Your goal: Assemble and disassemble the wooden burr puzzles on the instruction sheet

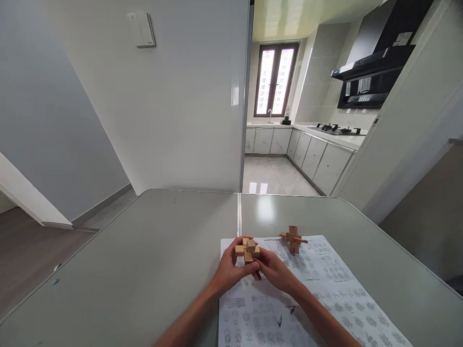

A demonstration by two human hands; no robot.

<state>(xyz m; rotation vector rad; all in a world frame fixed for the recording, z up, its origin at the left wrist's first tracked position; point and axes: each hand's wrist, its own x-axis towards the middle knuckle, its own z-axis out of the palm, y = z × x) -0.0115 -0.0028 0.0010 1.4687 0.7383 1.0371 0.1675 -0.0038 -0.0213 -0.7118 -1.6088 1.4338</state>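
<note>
Between my two hands, just above the printed sheet (267,294), is a light wooden burr puzzle (248,249) made of interlocked bars. My left hand (229,270) wraps round its left side, with the thumb below it and fingers behind. On the lower right, my right hand (274,270) grips it with the fingertips; part of these fingers is hidden. A second, darker wooden puzzle (293,239) with crossed flat pieces stands on the sheet's upper part, right of my hands and touched by neither.
The sheet carries rows of small puzzle drawings and lies on a grey-green table (144,270) with a seam down its middle. A white wall panel (188,106) rises behind the table. Beyond the doorway is a kitchen with cabinets (273,140) and a gas stove (338,129).
</note>
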